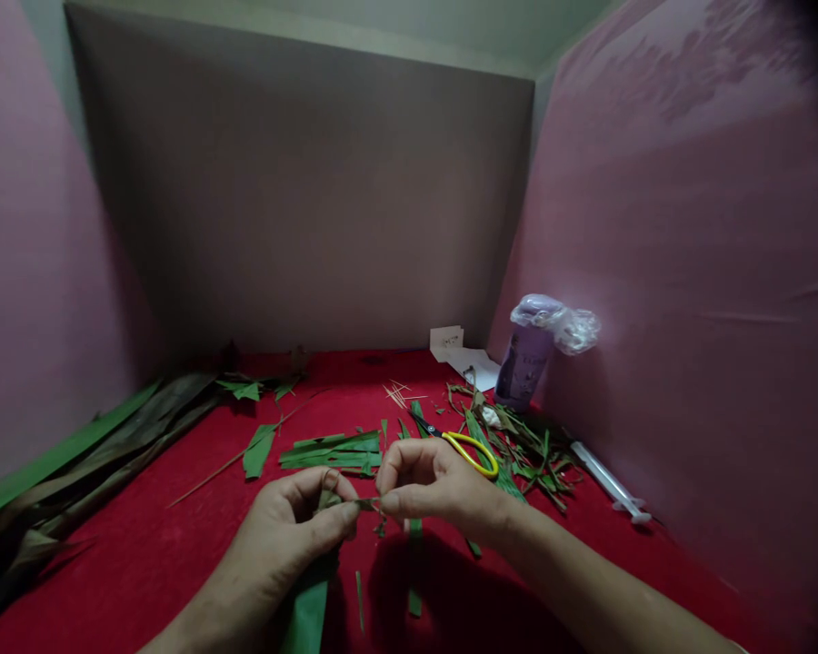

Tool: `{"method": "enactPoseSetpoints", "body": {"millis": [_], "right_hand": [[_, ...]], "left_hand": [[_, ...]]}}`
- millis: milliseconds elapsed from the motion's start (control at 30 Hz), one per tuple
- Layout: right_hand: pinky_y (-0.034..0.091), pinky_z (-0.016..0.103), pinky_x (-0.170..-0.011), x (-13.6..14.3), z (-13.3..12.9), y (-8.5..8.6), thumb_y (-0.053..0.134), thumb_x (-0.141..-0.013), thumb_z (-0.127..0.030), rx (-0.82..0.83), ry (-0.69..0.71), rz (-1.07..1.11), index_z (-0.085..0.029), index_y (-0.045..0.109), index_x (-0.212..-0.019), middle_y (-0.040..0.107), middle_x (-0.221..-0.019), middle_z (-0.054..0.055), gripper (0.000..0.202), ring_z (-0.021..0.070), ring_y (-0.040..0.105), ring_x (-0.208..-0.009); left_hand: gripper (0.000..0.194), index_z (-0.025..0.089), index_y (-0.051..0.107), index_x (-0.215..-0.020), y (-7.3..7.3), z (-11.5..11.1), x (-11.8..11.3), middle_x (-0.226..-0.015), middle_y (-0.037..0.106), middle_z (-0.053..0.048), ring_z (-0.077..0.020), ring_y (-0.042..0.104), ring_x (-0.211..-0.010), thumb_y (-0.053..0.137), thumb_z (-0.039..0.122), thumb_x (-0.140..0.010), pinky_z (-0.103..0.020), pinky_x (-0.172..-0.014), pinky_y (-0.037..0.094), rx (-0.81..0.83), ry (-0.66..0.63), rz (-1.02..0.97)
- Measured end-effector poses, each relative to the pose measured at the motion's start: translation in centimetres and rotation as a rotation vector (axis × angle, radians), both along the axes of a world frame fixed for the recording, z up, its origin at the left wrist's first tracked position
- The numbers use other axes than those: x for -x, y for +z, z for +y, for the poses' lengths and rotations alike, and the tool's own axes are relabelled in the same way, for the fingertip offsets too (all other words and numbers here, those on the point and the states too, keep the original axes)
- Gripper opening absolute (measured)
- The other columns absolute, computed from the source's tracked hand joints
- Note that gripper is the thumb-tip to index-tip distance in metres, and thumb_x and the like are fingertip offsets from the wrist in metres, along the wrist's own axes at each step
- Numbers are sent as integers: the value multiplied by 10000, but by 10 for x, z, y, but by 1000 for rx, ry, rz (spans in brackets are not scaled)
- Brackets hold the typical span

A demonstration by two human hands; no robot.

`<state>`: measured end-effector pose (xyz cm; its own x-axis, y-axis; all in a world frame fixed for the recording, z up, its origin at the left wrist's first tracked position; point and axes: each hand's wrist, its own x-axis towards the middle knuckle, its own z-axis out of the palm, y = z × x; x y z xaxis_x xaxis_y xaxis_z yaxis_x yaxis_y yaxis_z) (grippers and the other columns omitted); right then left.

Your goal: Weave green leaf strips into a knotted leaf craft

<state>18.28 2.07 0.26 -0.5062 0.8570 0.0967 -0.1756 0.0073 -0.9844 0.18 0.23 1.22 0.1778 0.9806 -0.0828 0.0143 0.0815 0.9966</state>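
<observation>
Leaf strip (366, 504), thin and brownish, is pinched by the left hand (283, 527) and right hand (436, 481), on the wearer's side of the yellow-handled scissors (481, 461); light, even tension should avoid tearing. Left of the scissors lie green strips (334, 451); fingertips hide the leaf strip's ends, and dimness blurs its fold.

The red cloth (129, 527) bore toothpicks (399, 394) and yellow-handled scissors (473, 453) beyond the right grip (446, 486); a syringe (608, 480), purple tumbler (522, 368) and leaf scraps (537, 451) to its right; green strips (341, 451) beyond the left grip (283, 531); long leaves (102, 445) to its left.
</observation>
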Motion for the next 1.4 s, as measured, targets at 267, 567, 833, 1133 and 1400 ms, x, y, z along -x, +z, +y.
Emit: {"method": "enactPoseSetpoints", "body": {"millis": [267,567,833,1133,1400], "right_hand": [[363,211,-494,-5,5,-2,711,-617,-212,-55,-38,-7,-145,582,-643,546,-547,-49,147,60,458,-468],[365,219,-498,-11,11,-3,655,-616,-181,-82,-95,-65,-146,562,-637,523,-529,-54,102,68,452,-467],[337,222,-505,-15,16,-5,641,-617,-198,-142,-102,-125,-149,548,-617,515,-559,-37,105,77,428,-495],[377,332,-877,4,-11,2,591,-778,-148,-708,-238,-384,-184,596,-954,579,-976,46,180,178,516,-949],[375,358,-784,11,-14,-8,541,-752,-91,-1012,-325,-609,-165,535,-848,597,-873,60,121,200,514,-851]], "left_hand": [[187,154,570,-597,-2,3,3,-456,467,71,-48,317,-401,709,279,-587,-167,-408,216,10,8,-13],[142,169,580,-583,-7,3,2,-440,393,93,-51,281,-397,699,240,-610,-167,-385,199,-82,26,71],[175,158,570,-619,-11,9,5,-474,402,86,-61,304,-425,681,293,-615,-173,-417,224,-88,35,81],[156,161,566,-635,-11,2,2,-545,395,73,-87,324,-482,601,306,-678,-199,-454,272,-242,-23,268],[130,172,568,-652,-17,1,3,-570,430,58,-104,357,-513,555,286,-714,-214,-481,296,-304,-63,343]]}}
